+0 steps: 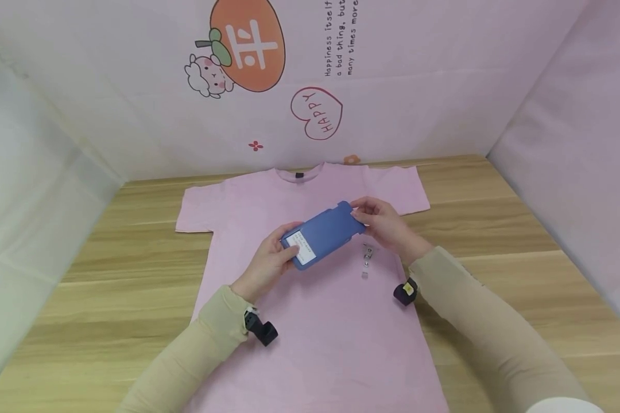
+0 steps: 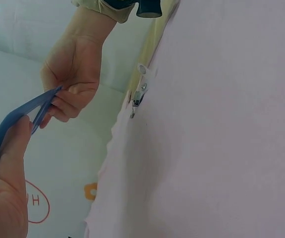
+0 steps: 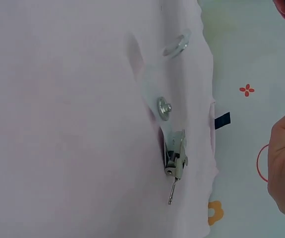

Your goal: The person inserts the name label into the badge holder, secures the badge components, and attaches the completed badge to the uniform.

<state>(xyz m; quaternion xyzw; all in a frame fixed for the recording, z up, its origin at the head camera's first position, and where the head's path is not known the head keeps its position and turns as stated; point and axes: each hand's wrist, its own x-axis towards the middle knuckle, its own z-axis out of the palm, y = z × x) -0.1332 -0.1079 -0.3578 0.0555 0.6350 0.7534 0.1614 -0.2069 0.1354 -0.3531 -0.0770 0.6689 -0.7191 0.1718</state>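
Head view shows one blue holder [image 1: 330,229] in the air above one pink T-shirt [image 1: 325,338], slanting between two hands. The left hand [image 1: 270,259] grips its lower end, the thumb over one white card [image 1: 306,252] with printed lines (whether it sits in a pocket or on the surface, I cannot tell). The right hand [image 1: 387,225] pinches the upper, notched end. One clear strap [image 1: 366,264] lies on the shirt near the right hand, apart from the holder. The shirt is spread on a wood-grain table [image 1: 501,229]; two black wrist devices [image 1: 260,328] show, one on each arm.

Left wrist view turns the holder edge-on: two blue edges part with a gap between them and come together near the right fingertips, which the head view does not reveal. The white card is hidden from here.

Right wrist view gives the strap most plainly, with one metal snap [image 3: 164,108] and one metal clip [image 3: 175,161]. Only a sliver of the holder shows in the top right corner; the right hand is cut off at the edge (its pinch cannot be made out there).
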